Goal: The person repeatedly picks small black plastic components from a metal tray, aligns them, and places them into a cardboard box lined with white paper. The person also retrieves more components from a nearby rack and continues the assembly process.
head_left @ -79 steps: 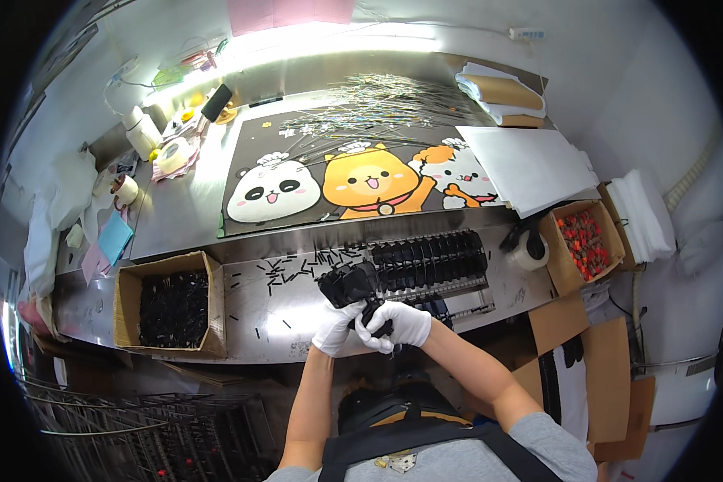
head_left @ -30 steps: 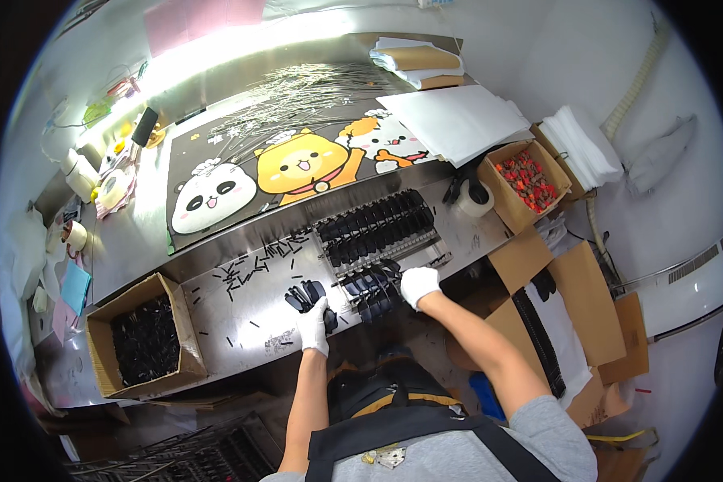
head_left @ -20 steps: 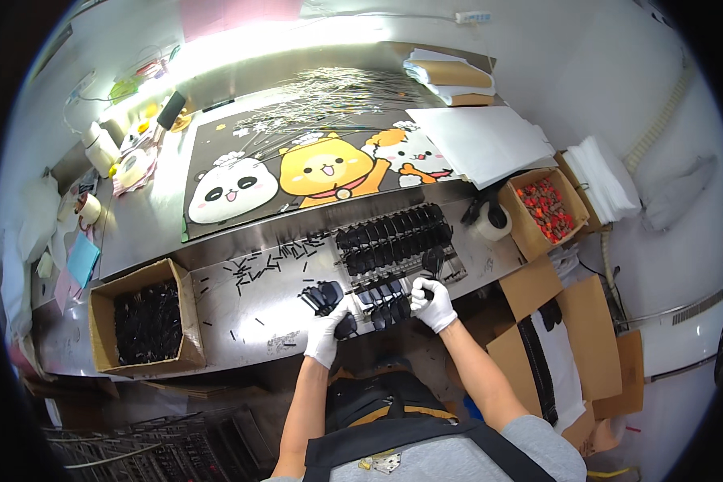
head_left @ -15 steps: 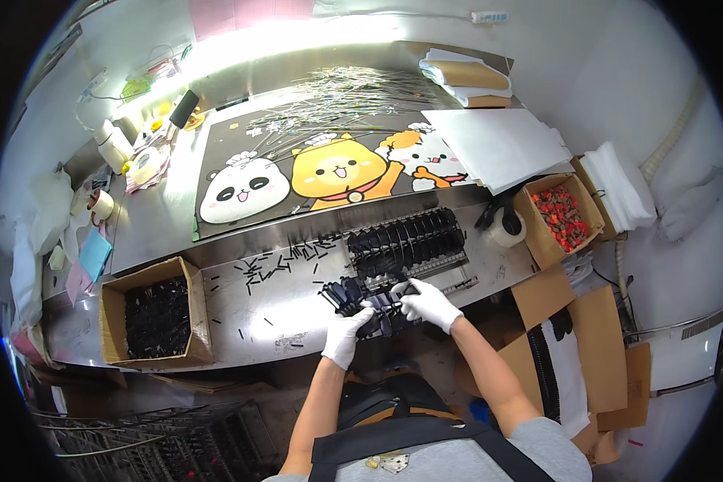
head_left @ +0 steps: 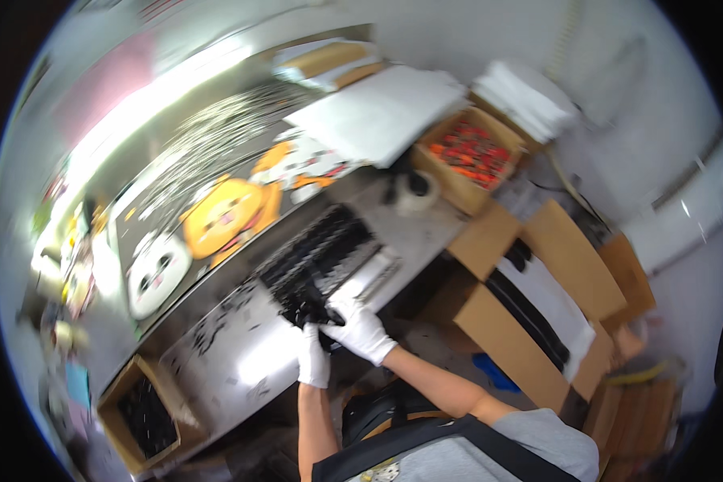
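My left hand (head_left: 313, 363), in a white glove, closes around the lower end of a bunch of black slender parts (head_left: 305, 310) at the front edge of the bench. Beside it, my right hand (head_left: 363, 331), also gloved in white, has its fingers closed on the right side of the same bunch. Motion blur hides the exact shape of these parts. Just behind them lies a metal rack (head_left: 360, 283) filled with rows of black parts (head_left: 317, 245). Loose small black strips (head_left: 209, 325) are scattered on the metal surface to the left.
An open carton of black pieces (head_left: 146, 418) stands at left. A carton of red pieces (head_left: 470, 157) and a tape roll (head_left: 418, 191) are at right. A large open carton (head_left: 522, 390) sits lower right. Behind are a cartoon mat (head_left: 241, 213), thin wires (head_left: 217, 120) and white sheets (head_left: 377, 112).
My view has swung to the right, so the bench now runs at a slant and more of the large carton shows. Both hands stay together at the black bunch, now nearer the rack.
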Motion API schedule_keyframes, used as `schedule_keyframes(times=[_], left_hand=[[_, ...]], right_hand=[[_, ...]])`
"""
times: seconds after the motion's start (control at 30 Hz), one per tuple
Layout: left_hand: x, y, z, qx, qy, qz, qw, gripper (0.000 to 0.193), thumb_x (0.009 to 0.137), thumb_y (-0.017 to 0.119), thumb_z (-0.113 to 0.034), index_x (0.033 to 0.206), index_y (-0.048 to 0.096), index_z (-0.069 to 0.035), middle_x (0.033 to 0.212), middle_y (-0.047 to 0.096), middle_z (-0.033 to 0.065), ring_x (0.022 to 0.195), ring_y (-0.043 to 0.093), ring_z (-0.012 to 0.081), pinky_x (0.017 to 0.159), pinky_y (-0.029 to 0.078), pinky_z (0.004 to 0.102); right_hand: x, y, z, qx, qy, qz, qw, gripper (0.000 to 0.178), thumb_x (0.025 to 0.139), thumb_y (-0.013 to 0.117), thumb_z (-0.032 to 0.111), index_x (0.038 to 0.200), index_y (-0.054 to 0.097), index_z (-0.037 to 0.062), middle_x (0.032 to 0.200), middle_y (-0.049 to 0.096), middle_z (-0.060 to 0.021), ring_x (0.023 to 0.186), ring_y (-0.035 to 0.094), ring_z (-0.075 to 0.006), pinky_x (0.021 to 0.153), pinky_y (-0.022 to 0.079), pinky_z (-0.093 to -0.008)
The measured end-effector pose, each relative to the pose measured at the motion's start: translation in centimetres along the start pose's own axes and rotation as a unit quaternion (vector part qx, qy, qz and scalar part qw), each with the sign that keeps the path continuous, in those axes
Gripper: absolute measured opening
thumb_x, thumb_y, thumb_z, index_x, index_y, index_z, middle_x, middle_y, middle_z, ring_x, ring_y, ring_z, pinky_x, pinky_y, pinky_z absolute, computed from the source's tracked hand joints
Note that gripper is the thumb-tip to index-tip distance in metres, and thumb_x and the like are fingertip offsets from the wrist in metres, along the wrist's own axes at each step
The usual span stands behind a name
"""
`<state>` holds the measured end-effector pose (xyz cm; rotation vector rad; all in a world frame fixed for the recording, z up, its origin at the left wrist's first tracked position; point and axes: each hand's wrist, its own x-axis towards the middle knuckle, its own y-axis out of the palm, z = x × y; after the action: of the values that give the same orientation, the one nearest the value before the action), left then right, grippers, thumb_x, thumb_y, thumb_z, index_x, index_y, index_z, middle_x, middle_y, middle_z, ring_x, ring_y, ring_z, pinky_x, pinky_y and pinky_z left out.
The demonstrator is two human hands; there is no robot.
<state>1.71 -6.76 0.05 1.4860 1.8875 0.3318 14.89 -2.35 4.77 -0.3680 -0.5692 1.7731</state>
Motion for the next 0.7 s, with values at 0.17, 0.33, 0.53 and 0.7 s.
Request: schedule_keyframes(times=[0.17, 0.33, 0.53, 0.7], left_hand=[[2.4, 11.1, 7.0, 0.359, 0.129, 0.095, 0.92, 0.044, 0.107, 0.048, -0.025, 0.142, 0.046, 0.001, 0.134, 0.058, 0.0136, 0.125, 0.052, 0.0232, 0.107, 0.04, 0.0376], [3.1, 26.9, 21.6, 0.446, -0.006, 0.214, 0.869, 0.049, 0.104, 0.053, -0.022, 0.143, 0.044, 0.005, 0.13, 0.06, 0.0193, 0.12, 0.056, 0.0266, 0.104, 0.043, 0.038], [6.5, 42.6, 44.6, 0.553, -0.063, 0.321, 0.766, 0.076, 0.098, 0.061, -0.044, 0.147, 0.036, 0.009, 0.136, 0.055, 0.0333, 0.131, 0.053, 0.0425, 0.108, 0.042, 0.0427], [13.5, 49.8, 54.9, 0.688, -0.093, 0.354, 0.626, 0.076, 0.091, 0.064, -0.045, 0.145, 0.044, 0.005, 0.131, 0.059, 0.0327, 0.124, 0.058, 0.0431, 0.106, 0.046, 0.0441]], right_hand=[[-4.5, -10.8, -6.5, 0.145, 0.091, -0.092, 0.981, 0.036, 0.087, 0.073, 0.027, 0.11, 0.069, -0.0002, 0.101, 0.07, -0.0197, 0.098, 0.068, -0.0323, 0.089, 0.052, -0.0391], [-11.8, -23.7, -19.1, 0.084, 0.192, -0.318, 0.925, 0.035, 0.088, 0.07, 0.023, 0.113, 0.066, -0.0014, 0.102, 0.07, -0.018, 0.1, 0.067, -0.0342, 0.09, 0.051, -0.0409], [-18.6, -37.1, -40.0, 0.256, 0.37, -0.427, 0.784, 0.031, 0.092, 0.066, 0.022, 0.112, 0.066, -0.0027, 0.102, 0.072, -0.014, 0.094, 0.065, -0.0194, 0.086, 0.05, -0.0336], [-18.3, -42.9, -50.2, 0.141, 0.49, -0.399, 0.762, 0.052, 0.089, 0.065, 0.042, 0.118, 0.066, -0.0012, 0.116, 0.07, -0.0232, 0.108, 0.066, -0.0374, 0.093, 0.05, -0.0412]])
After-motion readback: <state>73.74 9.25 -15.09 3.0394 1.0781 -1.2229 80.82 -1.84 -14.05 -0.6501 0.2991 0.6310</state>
